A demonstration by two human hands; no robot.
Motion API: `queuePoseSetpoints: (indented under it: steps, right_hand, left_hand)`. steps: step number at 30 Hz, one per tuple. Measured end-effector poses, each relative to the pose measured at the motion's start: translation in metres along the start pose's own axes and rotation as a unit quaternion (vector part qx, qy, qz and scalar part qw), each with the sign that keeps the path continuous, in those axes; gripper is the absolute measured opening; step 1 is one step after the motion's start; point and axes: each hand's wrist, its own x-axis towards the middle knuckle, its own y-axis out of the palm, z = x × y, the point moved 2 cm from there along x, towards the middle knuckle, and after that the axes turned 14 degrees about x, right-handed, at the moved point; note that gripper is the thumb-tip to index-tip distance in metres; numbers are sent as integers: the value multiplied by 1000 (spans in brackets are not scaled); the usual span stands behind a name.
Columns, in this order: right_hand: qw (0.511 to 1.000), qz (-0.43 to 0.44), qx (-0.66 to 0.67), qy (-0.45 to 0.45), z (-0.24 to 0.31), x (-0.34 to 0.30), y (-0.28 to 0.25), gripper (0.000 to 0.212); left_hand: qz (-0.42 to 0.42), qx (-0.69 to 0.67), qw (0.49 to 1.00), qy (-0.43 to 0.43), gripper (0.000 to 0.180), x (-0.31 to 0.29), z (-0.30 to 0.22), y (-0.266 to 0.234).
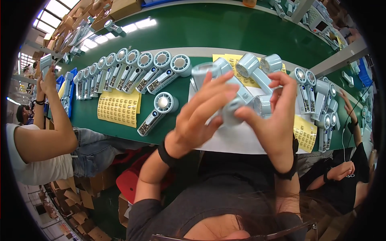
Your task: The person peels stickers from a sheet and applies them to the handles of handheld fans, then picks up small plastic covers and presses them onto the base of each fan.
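Observation:
My left hand [201, 114] is blurred, its thumb and fingers around a light-blue handheld fan [231, 116]. Motion smears that fan, and the fingers hide part of it. To its right, my right hand [277, 124] has its thumb tip at the fan and its other fingers bent well away from the thumb. White paper [241, 140] lies under both hands. Beyond them are several more fans, including one lying face down [249, 66]. A single fan [163, 103] with a see-through handle lies left of my left wrist.
A long row of fans [144, 60] stretches left over the green table [193, 32]. Yellow sticker sheets [118, 108] lie before it and at right [304, 132]. More fans [325, 120] stand at right. Co-workers sit on both sides; the left one lifts a fan [45, 62].

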Motion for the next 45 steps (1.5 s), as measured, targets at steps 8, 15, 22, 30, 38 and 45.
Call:
queuePoseSetpoints:
  steps: [8,15,22,30,38,45]
  right_hand:
    - [965,179,-133,-141,-58,-79,59,20]
    - [925,108,-331,-154,-64,-96,76,27]
    - [960,104,-234,-113,-74,-98,79,31]
    - [979,79,-172,-76,-76,-102,87,32]
    - [973,32,-196,-122,-73,-104,89,25]
    - [985,35,-108,-131,-55,-98,76,20]
  left_hand:
    - [230,305,909,164,51,83,134,48]
    - [260,454,827,206,37,72,196,77]
    - [267,186,945,6,37,44,98,54]
    - [475,56,878,9,42,-8,49,31]
    - [515,121,847,41,47,-12,41,25]
    - [423,171,889,43,45,-5,41,8]
